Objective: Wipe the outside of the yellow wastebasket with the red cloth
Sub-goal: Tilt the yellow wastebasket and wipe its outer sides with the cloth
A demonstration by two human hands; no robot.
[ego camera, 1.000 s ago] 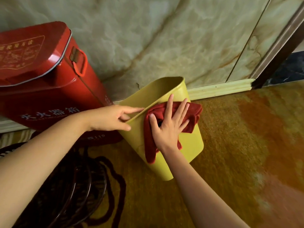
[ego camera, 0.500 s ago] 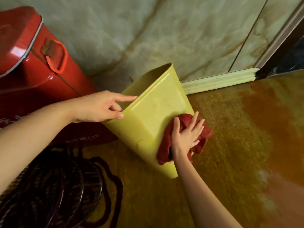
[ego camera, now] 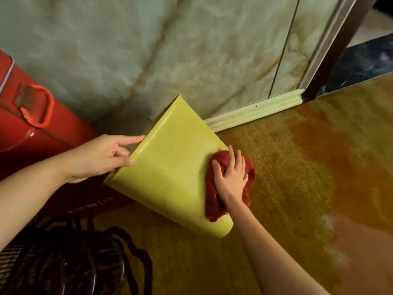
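The yellow wastebasket (ego camera: 170, 167) is tilted over on the floor, its mouth turned away toward the wall and its base low at the right. My left hand (ego camera: 106, 155) grips its rim at the upper left, thumb on the outside, forefinger stretched along the edge. My right hand (ego camera: 230, 177) presses flat on the bunched red cloth (ego camera: 214, 201), holding it against the basket's right side near the base. Part of the cloth spills past the basket's edge toward the floor.
A red metal box (ego camera: 38, 133) with an orange handle stands at the left against the marble wall (ego camera: 170, 50). A dark fan grille and cable (ego camera: 70, 262) lie at the bottom left. Orange-brown floor (ego camera: 308, 188) spreads to the right; a skirting board (ego camera: 255, 111) runs behind.
The basket has tipped further, so its opening no longer shows. My right hand has slid the cloth from the upper side down to the right side near the base.
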